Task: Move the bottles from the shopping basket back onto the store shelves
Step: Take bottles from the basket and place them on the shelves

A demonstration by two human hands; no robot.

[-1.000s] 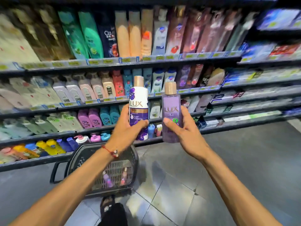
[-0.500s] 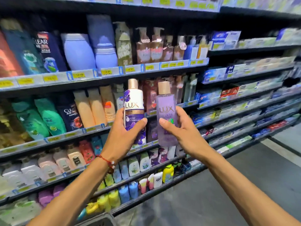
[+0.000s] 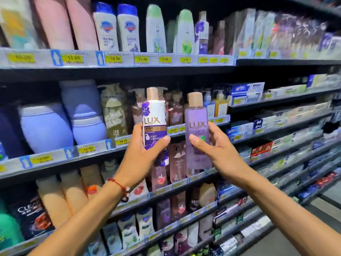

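My left hand (image 3: 142, 157) grips a white and purple LUX bottle (image 3: 154, 119) with a tan cap, held upright in front of the shelves. Beside it, my right hand (image 3: 219, 152) grips a clear lilac LUX bottle (image 3: 197, 130), also tan-capped and upright. Both bottles are raised level with the middle shelf (image 3: 96, 147), a little in front of its row of brown pump bottles (image 3: 174, 108). The two bottles stand a short gap apart. The shopping basket is out of view.
Stocked store shelves fill the view: large lilac bottles (image 3: 46, 126) at the left, white bottles with blue caps (image 3: 118, 28) on the upper shelf, boxed toothpaste (image 3: 247, 91) to the right. Yellow price tags line the shelf edges. Grey floor shows at the lower right.
The view has tilted up from the floor and basket to the higher shelves. Both hands have lifted the two LUX bottles up to the middle shelf's level, still gripping them.
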